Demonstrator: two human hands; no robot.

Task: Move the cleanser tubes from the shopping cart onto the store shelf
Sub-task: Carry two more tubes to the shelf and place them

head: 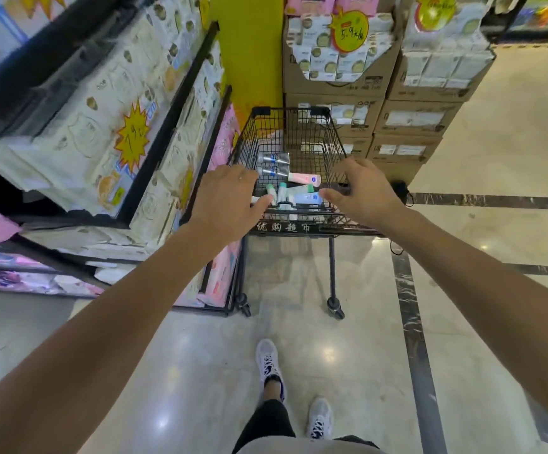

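Note:
A black wire shopping cart (298, 132) stands in front of me, beside the store shelf (154, 149) on my left. Several cleanser tubes lie in its basket: two grey ones (274, 158) at the back, a pink one (303, 178) in the middle, green-capped ones (280, 191) nearer me. My left hand (226, 198) hovers over the cart's near left corner with relaxed fingers, holding nothing. My right hand (361, 191) hovers over the near right corner, fingers spread, also empty. The tubes under my hands are partly hidden.
The shelf holds packs of tissue with yellow star price tags (133, 136). Stacked cardboard boxes (410, 119) of goods stand behind and right of the cart, by a yellow pillar (249, 60). Polished floor stretches to the right. My feet (267, 358) are below.

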